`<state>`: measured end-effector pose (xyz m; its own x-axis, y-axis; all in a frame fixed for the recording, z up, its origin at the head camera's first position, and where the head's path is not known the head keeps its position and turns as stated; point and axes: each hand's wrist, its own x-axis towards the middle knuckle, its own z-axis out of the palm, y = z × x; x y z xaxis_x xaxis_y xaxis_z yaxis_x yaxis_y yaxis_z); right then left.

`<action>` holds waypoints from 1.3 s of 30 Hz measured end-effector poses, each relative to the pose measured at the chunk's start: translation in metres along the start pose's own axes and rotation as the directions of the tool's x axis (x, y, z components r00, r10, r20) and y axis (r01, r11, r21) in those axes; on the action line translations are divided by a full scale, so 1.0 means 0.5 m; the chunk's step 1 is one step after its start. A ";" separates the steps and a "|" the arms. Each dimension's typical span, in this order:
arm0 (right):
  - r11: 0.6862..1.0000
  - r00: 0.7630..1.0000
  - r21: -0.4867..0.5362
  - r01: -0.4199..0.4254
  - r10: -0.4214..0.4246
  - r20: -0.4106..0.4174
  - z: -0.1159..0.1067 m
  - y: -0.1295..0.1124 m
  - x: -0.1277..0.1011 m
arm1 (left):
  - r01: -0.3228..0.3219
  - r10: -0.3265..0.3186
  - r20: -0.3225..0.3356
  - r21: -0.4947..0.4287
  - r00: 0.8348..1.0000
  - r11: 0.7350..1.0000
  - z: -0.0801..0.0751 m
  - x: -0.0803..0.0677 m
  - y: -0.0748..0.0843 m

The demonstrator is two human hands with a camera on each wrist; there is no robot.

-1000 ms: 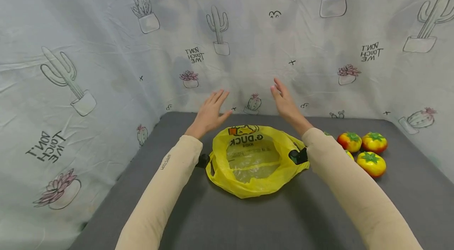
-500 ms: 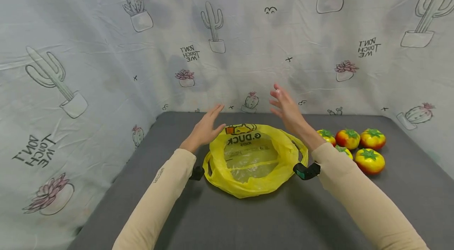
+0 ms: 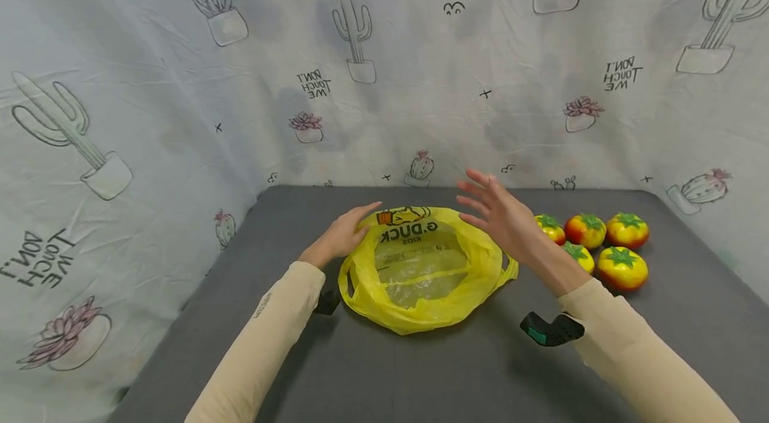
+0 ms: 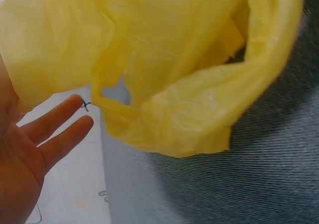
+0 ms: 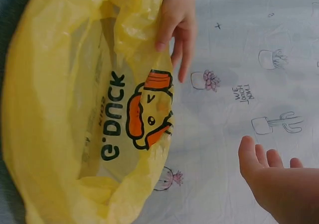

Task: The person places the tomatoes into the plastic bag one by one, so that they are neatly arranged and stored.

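A yellow bag (image 3: 423, 266) lies open in the middle of a grey surface (image 3: 420, 369). The left hand (image 3: 342, 236) rests at the bag's far left rim, fingers straight, gripping nothing. The right hand (image 3: 504, 216) hovers above the bag's right edge, fingers spread apart. Four toy tomatoes (image 3: 601, 243) sit just right of the bag.

— Where does your head camera look?
— Forward and down over my arms, taking in the whole yellow bag (image 3: 420, 266).
— And your wrist cameras?
— Both sit close, facing inward at that bag (image 4: 189, 69) (image 5: 84, 119) from opposite sides.
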<state>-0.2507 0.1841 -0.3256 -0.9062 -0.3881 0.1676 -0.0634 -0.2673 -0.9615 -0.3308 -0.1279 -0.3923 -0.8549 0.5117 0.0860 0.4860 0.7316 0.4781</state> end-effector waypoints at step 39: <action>0.745 0.998 0.667 0.011 -0.054 0.043 -0.193 0.085 -0.216 | -0.183 0.166 -0.193 -0.074 0.967 0.980 0.037 -0.004 -0.035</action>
<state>-0.1959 0.2995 -0.4052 -0.8826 -0.4110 0.2284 0.2211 -0.7915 -0.5697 -0.3342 -0.1332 -0.4172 -0.7813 0.5289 0.3314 0.6193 0.5905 0.5175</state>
